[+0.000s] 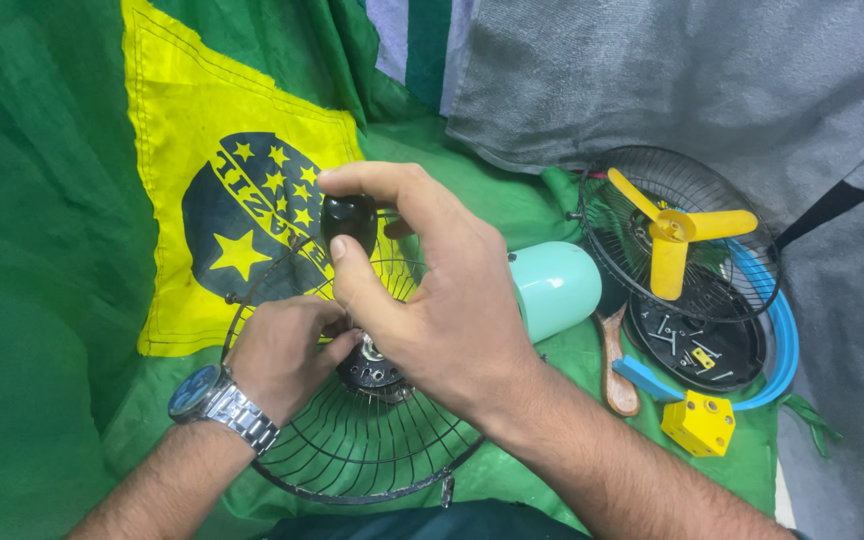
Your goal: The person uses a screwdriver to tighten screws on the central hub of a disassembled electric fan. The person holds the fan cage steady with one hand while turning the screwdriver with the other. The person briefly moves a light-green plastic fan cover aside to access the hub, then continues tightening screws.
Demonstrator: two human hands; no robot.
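Black wire fan guard (362, 450) lies nearest me on green cloth (42, 300), my left hand (287, 352) curled on the motor hub (372, 368), my right hand (432, 290) pinching a black knob (349, 218), yellow blade (674, 238) beyond.

A small black cap (349, 218) was pinched upright above a round black wire fan guard (352, 450), which lay tilted on green cloth, its dark metal hub (374, 370) at centre.
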